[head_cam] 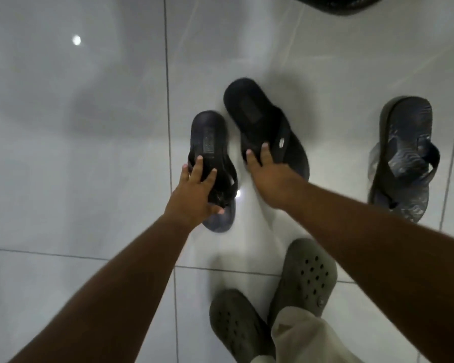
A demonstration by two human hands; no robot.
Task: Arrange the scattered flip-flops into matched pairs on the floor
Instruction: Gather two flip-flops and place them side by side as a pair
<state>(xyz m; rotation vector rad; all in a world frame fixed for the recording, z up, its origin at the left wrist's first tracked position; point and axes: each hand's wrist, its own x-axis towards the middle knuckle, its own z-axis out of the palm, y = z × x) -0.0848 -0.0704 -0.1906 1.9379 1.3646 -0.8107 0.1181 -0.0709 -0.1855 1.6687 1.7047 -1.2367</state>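
Two black flip-flops lie side by side on the glossy white tile floor. My left hand (194, 191) grips the straps of the left black flip-flop (210, 137), thumb under the strap. My right hand (266, 176) holds the strap side of the right black flip-flop (252, 106), which is angled with its heel end pointing up-left. A dark blue patterned flip-flop (404, 142) lies alone to the right, heel end away from me, untouched.
My own feet in grey-green perforated clogs (307, 276) stand just below the flip-flops, with beige trouser legs. A dark object (338, 3) sits at the top edge. Open tiled floor (76, 153) stretches to the left.
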